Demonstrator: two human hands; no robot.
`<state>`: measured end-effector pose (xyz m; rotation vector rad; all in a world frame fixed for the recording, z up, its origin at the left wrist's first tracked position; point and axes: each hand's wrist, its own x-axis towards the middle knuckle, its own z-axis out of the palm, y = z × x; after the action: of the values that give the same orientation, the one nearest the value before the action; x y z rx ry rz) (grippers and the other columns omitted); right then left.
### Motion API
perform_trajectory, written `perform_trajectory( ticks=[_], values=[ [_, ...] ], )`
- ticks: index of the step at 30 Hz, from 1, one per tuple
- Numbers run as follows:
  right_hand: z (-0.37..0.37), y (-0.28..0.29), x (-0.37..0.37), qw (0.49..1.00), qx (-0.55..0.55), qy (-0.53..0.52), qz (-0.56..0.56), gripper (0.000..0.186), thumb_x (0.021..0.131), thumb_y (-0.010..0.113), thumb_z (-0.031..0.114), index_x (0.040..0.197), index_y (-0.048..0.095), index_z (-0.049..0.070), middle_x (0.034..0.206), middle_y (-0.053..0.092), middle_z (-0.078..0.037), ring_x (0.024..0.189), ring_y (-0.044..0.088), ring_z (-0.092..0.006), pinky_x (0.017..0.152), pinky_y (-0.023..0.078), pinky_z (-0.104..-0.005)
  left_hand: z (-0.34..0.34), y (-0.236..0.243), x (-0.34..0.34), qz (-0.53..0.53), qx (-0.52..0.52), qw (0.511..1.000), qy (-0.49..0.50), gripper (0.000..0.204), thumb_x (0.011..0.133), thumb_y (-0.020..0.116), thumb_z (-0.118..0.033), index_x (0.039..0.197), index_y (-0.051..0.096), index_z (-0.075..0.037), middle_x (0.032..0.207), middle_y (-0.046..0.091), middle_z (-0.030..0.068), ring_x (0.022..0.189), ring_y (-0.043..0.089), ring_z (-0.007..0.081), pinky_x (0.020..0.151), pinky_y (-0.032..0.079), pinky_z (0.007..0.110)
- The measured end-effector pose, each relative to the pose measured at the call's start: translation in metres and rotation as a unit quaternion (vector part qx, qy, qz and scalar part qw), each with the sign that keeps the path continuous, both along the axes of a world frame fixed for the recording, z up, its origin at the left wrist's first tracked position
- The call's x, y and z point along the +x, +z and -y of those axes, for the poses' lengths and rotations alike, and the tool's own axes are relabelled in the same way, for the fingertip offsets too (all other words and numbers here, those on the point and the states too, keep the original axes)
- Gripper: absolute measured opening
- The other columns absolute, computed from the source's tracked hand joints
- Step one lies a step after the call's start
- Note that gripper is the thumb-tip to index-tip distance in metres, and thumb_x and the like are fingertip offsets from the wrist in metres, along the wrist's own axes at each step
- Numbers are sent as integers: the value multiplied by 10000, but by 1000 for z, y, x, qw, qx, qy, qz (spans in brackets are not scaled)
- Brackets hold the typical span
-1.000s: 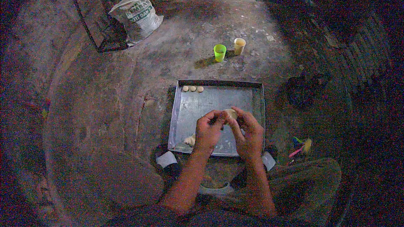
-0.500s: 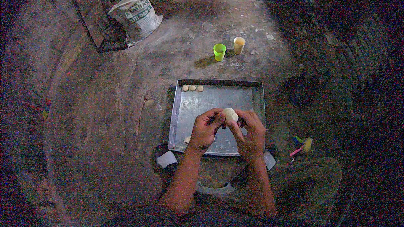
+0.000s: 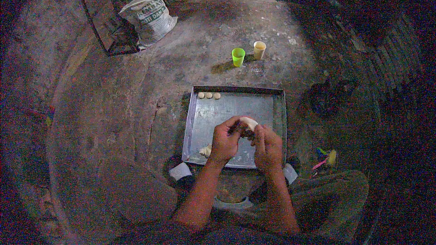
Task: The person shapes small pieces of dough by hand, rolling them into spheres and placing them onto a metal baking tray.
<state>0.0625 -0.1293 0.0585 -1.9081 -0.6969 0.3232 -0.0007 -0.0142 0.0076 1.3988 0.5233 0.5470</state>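
A: Grip, left to right?
B: Metal tray [image 3: 204,118] holds dough lump [image 3: 205,150], three balls [image 3: 209,95]. Left hand [image 3: 224,140]: grip nearly closed on the pale piece [image 3: 249,122], above the tray; right hand [image 3: 269,149] pinches its right end.
A: Technique?
B: Probably light, even thumb pressure, turning between pinches.

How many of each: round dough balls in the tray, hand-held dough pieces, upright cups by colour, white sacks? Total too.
Round dough balls: 3
Held dough piece: 1
Green cup: 1
Cream cup: 1
White sack: 1
Total: 7
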Motion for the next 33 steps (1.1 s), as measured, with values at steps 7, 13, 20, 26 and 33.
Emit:
perform_trajectory(
  ticks=[7,13,20,26,33],
  values=[
    [-4,10,5,995,74,25,62,145,919,660,112,1013,676,2,925,664,-107,833,680,-190,738,560,-311,-9,0,-6,-55,25,998,34,211,987,597,-192,1033,699,-14,724,616,-16,629,494,56,575,417,235],
    [5,9,11,997,29,27,70,251,784,813,128,975,689,22,832,667,-76,788,681,-151,685,553,-292,-8,2,-7,-57,94,994,-16,206,957,644,-203,1013,698,-12,796,684,34,701,580,84,656,482,261],
    [9,7,11,994,23,31,105,265,753,831,113,967,695,40,843,704,-71,752,694,-145,674,554,-287,-9,10,-6,-107,-42,992,-51,221,922,693,-214,1014,703,-14,876,707,49,769,619,101,696,511,272],
    [7,7,6,997,17,35,65,182,860,740,102,1009,675,22,909,730,-102,822,727,-166,702,574,-290,-2,14,-3,-15,-32,999,10,225,916,689,-152,1110,694,-36,974,684,48,890,643,125,777,524,268],
    [9,3,7,995,71,-21,-72,143,935,666,125,905,642,-13,804,701,-97,656,675,-142,585,548,-273,-3,24,-6,16,32,997,-64,258,906,693,-123,1158,703,-68,1042,621,35,940,605,125,821,499,263]
  ],
)
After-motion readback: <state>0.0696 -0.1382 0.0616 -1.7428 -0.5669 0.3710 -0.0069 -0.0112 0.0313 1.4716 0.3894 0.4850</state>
